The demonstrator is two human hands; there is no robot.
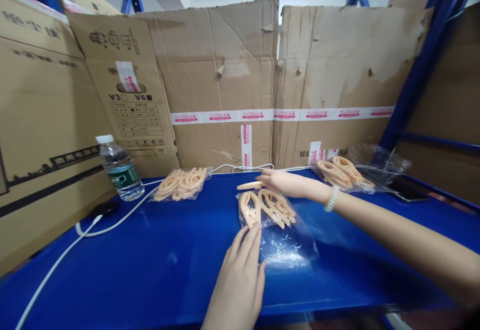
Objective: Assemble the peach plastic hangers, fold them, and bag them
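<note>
In the middle of the blue surface lies a clear plastic bag (288, 250) with several peach plastic folding hangers (275, 207) at its far end. My left hand (238, 275) is open, its fingers stretched forward and the tips touching the near end of the leftmost hanger (249, 207). Beyond the bag, my right hand (283, 181) grips another peach folding hanger (247, 186), seen edge-on just above the others. A bead bracelet circles the right wrist. The fingers partly hide the held hanger's right end.
Bagged hangers (182, 184) lie at left, more (343, 172) at right. A water bottle (122, 172), white cable (123, 225) and small black device (105, 209) are at left; a dark phone-like slab (407, 191) is at right. Cardboard (225, 85) stands behind, near blue posts (416, 65).
</note>
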